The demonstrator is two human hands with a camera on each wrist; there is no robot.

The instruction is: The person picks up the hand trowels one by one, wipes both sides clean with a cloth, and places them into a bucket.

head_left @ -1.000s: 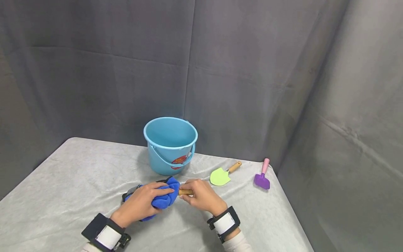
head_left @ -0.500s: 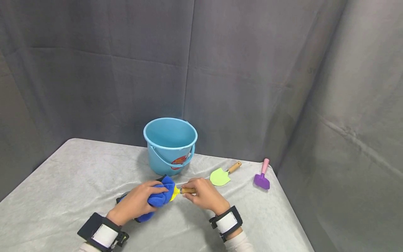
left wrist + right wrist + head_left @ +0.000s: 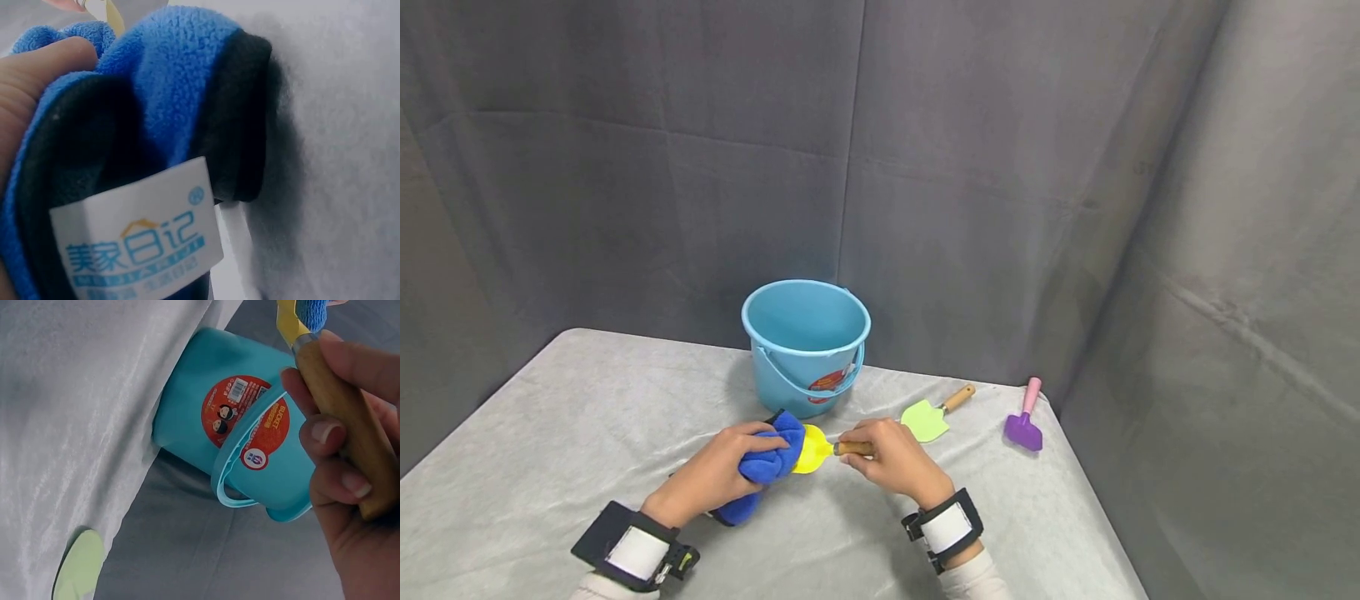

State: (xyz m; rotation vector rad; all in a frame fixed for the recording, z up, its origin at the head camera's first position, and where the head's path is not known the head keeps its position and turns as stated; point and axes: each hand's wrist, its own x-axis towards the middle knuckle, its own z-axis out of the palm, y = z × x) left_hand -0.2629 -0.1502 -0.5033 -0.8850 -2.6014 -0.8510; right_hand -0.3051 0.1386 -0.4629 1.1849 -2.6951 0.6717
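Left hand [image 3: 711, 475] clamps its fingers on the blue cloth [image 3: 766, 467], right hand [image 3: 897, 458] pinches the yellow trowel [image 3: 813, 451] by its wooden handle [image 3: 853, 448], blade tip hidden by cloth! Green trowel [image 3: 924, 421] just beyond the right fingers, light-blue bucket [image 3: 808, 365] past the left.

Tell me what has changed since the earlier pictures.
The left hand drew the blue cloth leftward, baring the yellow blade; the right hand, gripping its wooden handle, shifted slightly right. Neither let go. The bucket, green trowel and purple shovel stayed put.
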